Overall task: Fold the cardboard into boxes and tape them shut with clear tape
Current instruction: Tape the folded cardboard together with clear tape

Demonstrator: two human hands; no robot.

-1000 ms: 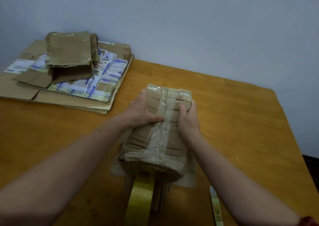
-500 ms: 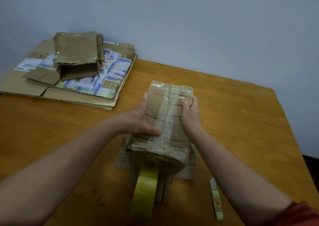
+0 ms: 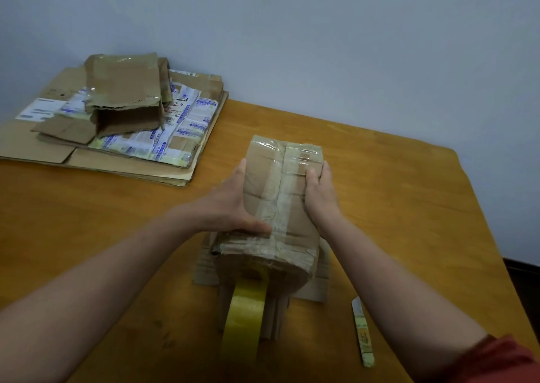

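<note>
**A:** What does the box look like?
**B:** A crumpled brown cardboard box (image 3: 295,216), bound in wrinkled clear tape, lies mid-way across the table (image 3: 409,207), just beyond a yellowish tape roll (image 3: 245,315).
**A:** Any change?
**B:** The left thumb has slid toward the near end.
**A:** The hands?
**B:** The left hand (image 3: 228,207) clasps its left side and the right hand (image 3: 321,191) its right edge, with both thumbs on top.

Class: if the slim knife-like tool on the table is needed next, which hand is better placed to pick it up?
The right hand. The slim tool lies on the table beside the right forearm; the left hand would have to cross the taped box.
</note>
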